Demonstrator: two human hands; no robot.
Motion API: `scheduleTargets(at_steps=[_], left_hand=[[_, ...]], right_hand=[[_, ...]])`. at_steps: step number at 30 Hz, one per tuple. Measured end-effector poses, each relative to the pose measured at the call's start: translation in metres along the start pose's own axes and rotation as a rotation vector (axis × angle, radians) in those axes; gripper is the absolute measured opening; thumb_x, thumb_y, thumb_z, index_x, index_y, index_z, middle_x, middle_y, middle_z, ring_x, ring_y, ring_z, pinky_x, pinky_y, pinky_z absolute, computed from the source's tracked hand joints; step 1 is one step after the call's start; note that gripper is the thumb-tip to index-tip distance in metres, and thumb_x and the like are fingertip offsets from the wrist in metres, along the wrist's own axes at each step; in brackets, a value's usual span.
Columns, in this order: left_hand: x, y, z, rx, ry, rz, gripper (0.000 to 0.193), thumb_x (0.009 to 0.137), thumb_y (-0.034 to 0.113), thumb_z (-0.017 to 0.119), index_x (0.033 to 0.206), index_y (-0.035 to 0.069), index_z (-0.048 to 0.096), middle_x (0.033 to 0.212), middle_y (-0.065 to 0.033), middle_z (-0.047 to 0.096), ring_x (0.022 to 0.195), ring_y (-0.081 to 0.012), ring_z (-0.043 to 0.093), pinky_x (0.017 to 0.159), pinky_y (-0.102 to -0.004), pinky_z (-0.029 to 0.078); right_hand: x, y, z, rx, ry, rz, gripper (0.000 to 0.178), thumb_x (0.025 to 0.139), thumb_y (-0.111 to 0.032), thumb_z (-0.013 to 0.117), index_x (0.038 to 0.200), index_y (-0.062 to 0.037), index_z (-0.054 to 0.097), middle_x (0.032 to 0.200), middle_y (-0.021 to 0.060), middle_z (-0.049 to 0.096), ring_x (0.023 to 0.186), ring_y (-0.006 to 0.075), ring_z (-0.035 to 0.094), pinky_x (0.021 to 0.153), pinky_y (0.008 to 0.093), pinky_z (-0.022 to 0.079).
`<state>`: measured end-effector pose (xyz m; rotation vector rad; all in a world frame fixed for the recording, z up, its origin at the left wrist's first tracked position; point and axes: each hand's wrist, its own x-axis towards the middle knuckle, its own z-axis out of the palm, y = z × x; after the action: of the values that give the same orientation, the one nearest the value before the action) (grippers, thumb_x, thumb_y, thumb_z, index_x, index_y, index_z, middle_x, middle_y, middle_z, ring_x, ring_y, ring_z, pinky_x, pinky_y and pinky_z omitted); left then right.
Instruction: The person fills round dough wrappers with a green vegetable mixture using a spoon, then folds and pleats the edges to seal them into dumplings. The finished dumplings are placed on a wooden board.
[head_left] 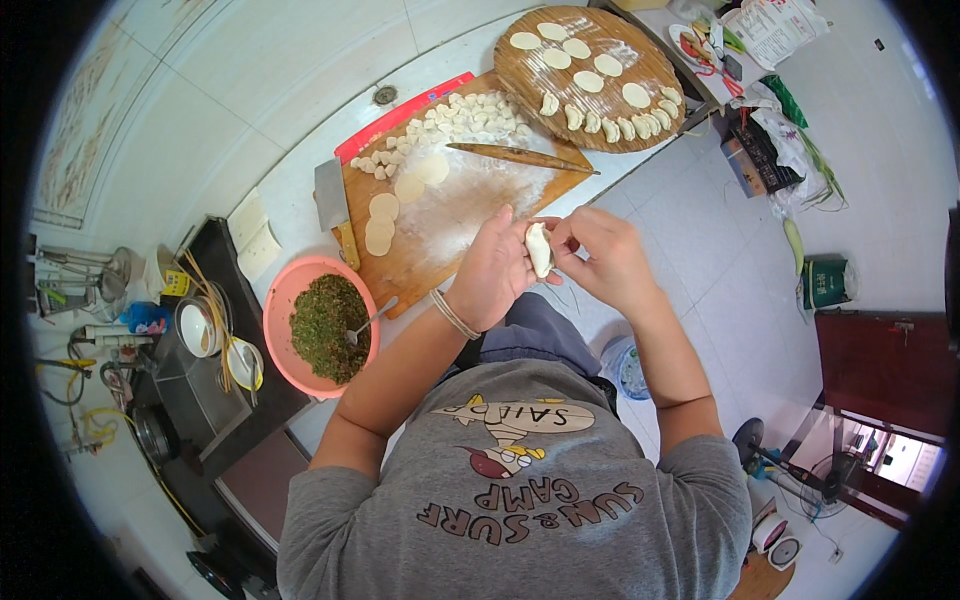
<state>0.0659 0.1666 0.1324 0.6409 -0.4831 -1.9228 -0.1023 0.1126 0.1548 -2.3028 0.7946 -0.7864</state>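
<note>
A folded white dumpling (pixel 539 250) rests upright along the fingers of my left hand (pixel 492 262), which cups it from the left. My right hand (pixel 603 252) pinches its right edge with thumb and forefinger. Beyond my hands lies a floury wooden board (pixel 440 235) with round wrappers (pixel 381 222), a pile of small dough pieces (pixel 455 118) and a tapered rolling pin (pixel 522 157). Left of my left forearm stands a pink basin (pixel 283 297) of chopped green filling (pixel 328 325), with a metal spoon (pixel 372 318) stuck in it.
A cleaver (pixel 332 200) with a wooden handle lies at the board's left edge. At the far right, a round wooden board (pixel 600 100) carries wrappers and a curved row of finished dumplings (pixel 627 128). A sink counter (pixel 205 400) with bowls is on the left; a bucket (pixel 627 370) stands on the floor.
</note>
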Motion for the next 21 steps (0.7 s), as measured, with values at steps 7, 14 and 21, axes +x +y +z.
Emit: scheduleTargets(at_steps=[7, 14, 21], left_hand=[[0.000, 0.007, -0.009, 0.026, -0.093, -0.057, 0.072, 0.093, 0.058, 0.023, 0.124, -0.003, 0.044, 0.110, -0.0127, 0.056, 0.094, -0.0210, 0.057, 0.074, -0.0324, 0.046], [-0.001, 0.006, -0.006, 0.042, -0.030, -0.113, 0.073, 0.092, 0.061, 0.023, 0.124, -0.001, 0.044, 0.110, -0.0134, 0.057, 0.095, -0.0244, 0.057, 0.074, -0.0324, 0.045], [0.003, 0.000, -0.008, 0.247, -0.021, -0.088, 0.071, 0.093, 0.059, 0.021, 0.122, -0.001, 0.047, 0.108, -0.0095, 0.058, 0.094, -0.0185, 0.057, 0.074, -0.0297, 0.047]], right_hand=[[0.007, -0.004, -0.013, 0.038, 0.033, -0.066, 0.022, 0.071, 0.002, 0.065, 0.092, -0.0054, 0.066, 0.078, 0.0084, 0.061, 0.070, 0.0257, 0.060, 0.059, 0.0331, 0.048], [0.009, 0.003, -0.010, 0.085, -0.014, -0.151, 0.016, 0.072, 0.002, 0.065, 0.087, -0.0046, 0.066, 0.079, 0.0082, 0.062, 0.071, 0.0249, 0.061, 0.061, 0.0319, 0.050], [0.008, -0.008, -0.003, 0.070, -0.045, 0.085, 0.015, 0.071, -0.002, 0.067, 0.085, -0.0044, 0.062, 0.074, 0.0089, 0.060, 0.066, 0.0256, 0.061, 0.059, 0.0331, 0.050]])
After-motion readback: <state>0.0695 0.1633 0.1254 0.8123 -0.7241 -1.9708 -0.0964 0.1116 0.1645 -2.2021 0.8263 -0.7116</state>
